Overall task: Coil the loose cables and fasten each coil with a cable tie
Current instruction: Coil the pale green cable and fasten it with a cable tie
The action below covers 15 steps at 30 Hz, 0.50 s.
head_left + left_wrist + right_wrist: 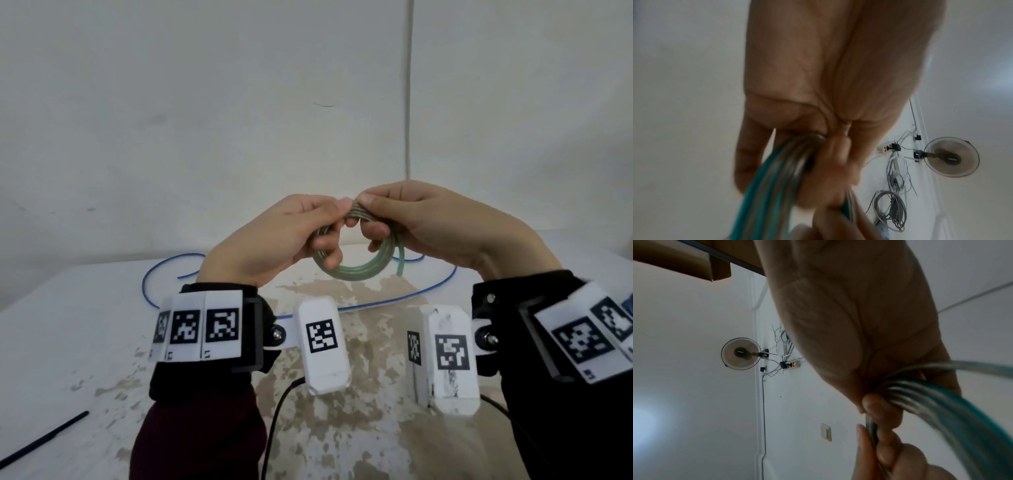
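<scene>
A green translucent cable coil (356,267) hangs in the air above the table. My left hand (284,236) grips its upper left side, fingers curled through the loop. My right hand (428,222) pinches the top of the coil beside the left thumb. The coil's free end (400,265) sticks down at the right. In the left wrist view the coil strands (777,178) run under my left hand (818,113). In the right wrist view the same strands (941,402) pass through my right hand (869,337). A loose blue cable (161,277) lies on the table behind. A black cable tie (44,440) lies at the front left.
The white table (85,342) has a worn, stained top and stands against a pale wall. Black camera leads (274,421) hang below my wrists. The wrist views show a wall fan (951,157), a power strip and hanging wires.
</scene>
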Available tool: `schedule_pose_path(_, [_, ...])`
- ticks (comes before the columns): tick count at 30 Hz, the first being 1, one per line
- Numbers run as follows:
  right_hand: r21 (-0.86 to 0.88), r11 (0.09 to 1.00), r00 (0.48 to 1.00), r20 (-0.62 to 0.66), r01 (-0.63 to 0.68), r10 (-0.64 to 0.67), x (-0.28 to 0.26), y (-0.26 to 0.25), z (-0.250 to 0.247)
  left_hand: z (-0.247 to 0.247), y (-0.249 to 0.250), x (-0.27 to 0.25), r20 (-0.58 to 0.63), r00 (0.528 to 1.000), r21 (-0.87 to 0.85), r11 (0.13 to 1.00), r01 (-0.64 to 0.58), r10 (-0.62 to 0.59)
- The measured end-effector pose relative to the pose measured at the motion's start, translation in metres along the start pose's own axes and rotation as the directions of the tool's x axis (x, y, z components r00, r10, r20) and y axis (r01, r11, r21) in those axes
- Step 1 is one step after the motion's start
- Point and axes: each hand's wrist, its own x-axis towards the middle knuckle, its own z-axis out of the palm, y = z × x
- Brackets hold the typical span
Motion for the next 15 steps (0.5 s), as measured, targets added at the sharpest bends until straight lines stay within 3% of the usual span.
schedule_pose_path(3, [0.063,0.998,0.995,-0.103,-0.004,0.011,0.004,0.002,0.002,0.0,-0.002,0.004,-0.155,0.985,-0.001,0.997,-0.076,0.075])
schedule_pose_path(7, [0.093,0.996,0.997,-0.077,0.017,-0.01,0.003,0.003,0.002,-0.009,-0.002,0.006,-0.316,0.937,-0.063,0.982,-0.177,0.148])
schedule_pose_path(11, [0.14,0.988,0.992,-0.118,0.064,-0.047,0.01,0.004,0.01,-0.008,-0.002,0.009,-0.397,0.899,-0.105,0.964,-0.244,0.184])
schedule_pose_path(15, [0.326,0.938,0.983,-0.169,0.12,-0.068,0.014,0.002,0.015,-0.003,0.0,0.013,-0.431,0.888,-0.347,0.879,-0.327,0.161])
